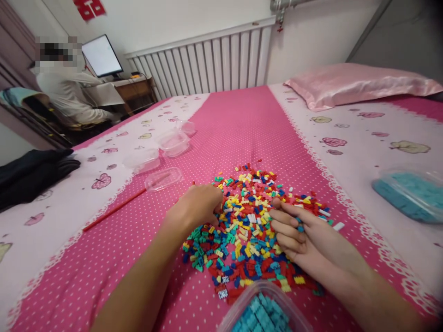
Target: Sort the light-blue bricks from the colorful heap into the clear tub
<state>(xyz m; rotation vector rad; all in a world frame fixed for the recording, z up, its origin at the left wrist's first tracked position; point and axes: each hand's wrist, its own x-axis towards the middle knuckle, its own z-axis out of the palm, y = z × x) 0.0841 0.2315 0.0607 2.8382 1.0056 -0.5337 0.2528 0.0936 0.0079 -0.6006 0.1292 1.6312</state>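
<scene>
A wide heap of small building bricks (pixel 247 230) in red, yellow, blue, green, white and pink lies on the bed. At the heap's left side, my left hand (pixel 197 205) reaches down with bent fingers pressed together; its fingertips are partly hidden, so what they pinch cannot be made out. My right hand (pixel 294 230) is turned palm up at the heap's right side, fingers curled in. Between them and the palm, small blue bricks (pixel 300 226) show. Close in front of me stands a clear plastic tub (pixel 258 288) holding turquoise bricks.
Another tub (pixel 411 191) of turquoise bricks is at the right. Clear containers (pixel 173 142), a clear lid (pixel 164 179) and a red stick (pixel 114 210) lie to the left. A pink pillow (pixel 360 85) and dark clothing (pixel 31 177) rest farther out. A person (pixel 69 92) sits at a desk.
</scene>
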